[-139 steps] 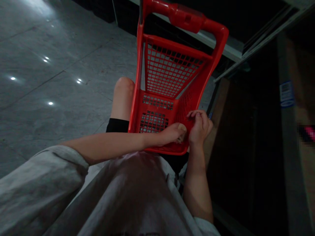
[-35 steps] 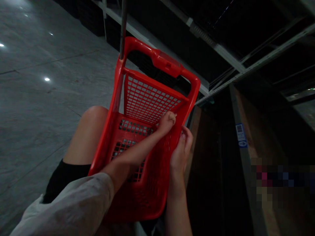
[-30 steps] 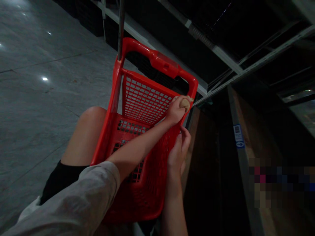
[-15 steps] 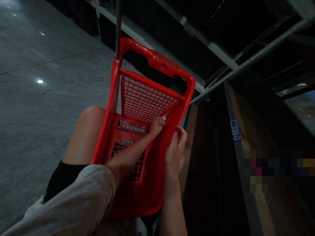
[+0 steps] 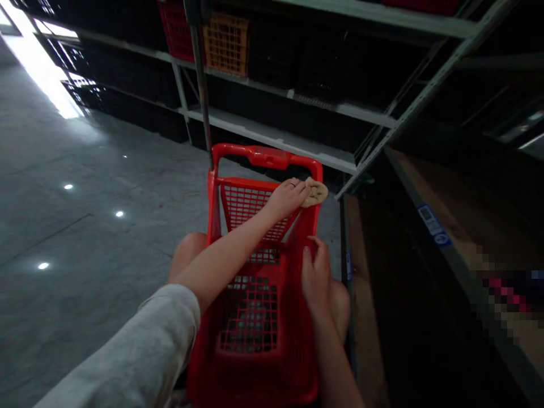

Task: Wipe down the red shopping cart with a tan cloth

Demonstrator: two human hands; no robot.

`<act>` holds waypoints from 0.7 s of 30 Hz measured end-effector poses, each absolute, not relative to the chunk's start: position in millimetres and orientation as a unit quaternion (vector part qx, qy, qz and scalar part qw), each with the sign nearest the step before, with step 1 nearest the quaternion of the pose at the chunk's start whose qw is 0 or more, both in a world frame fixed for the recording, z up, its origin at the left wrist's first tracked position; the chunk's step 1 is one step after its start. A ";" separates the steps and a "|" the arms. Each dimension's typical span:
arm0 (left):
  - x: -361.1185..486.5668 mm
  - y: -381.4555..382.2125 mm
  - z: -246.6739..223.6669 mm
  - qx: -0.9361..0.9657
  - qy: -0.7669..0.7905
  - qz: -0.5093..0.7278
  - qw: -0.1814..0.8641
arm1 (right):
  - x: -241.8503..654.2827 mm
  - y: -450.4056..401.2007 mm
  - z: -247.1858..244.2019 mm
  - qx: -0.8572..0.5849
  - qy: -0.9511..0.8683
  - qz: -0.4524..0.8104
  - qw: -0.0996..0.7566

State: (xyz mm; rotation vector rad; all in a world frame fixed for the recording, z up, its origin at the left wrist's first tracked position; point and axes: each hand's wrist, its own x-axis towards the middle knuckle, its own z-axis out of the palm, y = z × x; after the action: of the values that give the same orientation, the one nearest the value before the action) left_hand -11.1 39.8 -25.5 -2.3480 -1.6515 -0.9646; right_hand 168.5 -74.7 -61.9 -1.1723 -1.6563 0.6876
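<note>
A red plastic shopping basket (image 5: 293,334) with grid walls and a long handle frame stands between my knees. My left hand (image 5: 289,196) reaches across it and presses a crumpled beige cloth (image 5: 317,193) against the right upright of the frame, near the handle. The fingers lie over the cloth, and a ring shows on one of them. My right hand (image 5: 317,272) is around the basket's right rim, thumb on the inner side and fingertips over the edge. Its other fingers are partly hidden.
A metal pole (image 5: 202,90) rises at the frame's left corner. Behind stands a white shelf rack (image 5: 272,139) with dark crates and an orange crate (image 5: 226,44). On the right, a wooden ledge (image 5: 412,175) carries a blue label (image 5: 433,225). Grey floor (image 5: 63,226) spreads on the left.
My left hand has come up out of the basket's inside to the right frame upright, and the cloth now shows. My right hand stays on the right rim. The view has tilted up.
</note>
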 end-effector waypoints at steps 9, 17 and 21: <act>-127.9 -52.7 15.8 -0.659 -0.724 -0.184 0.088 | 162.5 -75.8 -73.9 -0.435 -0.746 0.196 0.465; -79.6 -35.8 -14.7 -0.667 -0.704 -0.216 0.110 | 165.3 -101.1 -76.4 -0.469 -0.723 0.186 0.472; 1.0 16.4 -24.7 -0.806 -0.536 -0.245 0.061 | 171.9 -111.8 -72.6 -0.495 -0.730 0.160 0.443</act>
State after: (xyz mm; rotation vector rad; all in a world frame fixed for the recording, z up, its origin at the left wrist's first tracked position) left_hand 1.0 16.4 -24.7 -2.4375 -1.6212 -0.7413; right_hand 171.9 -111.8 -72.6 -1.2274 -1.8114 0.3958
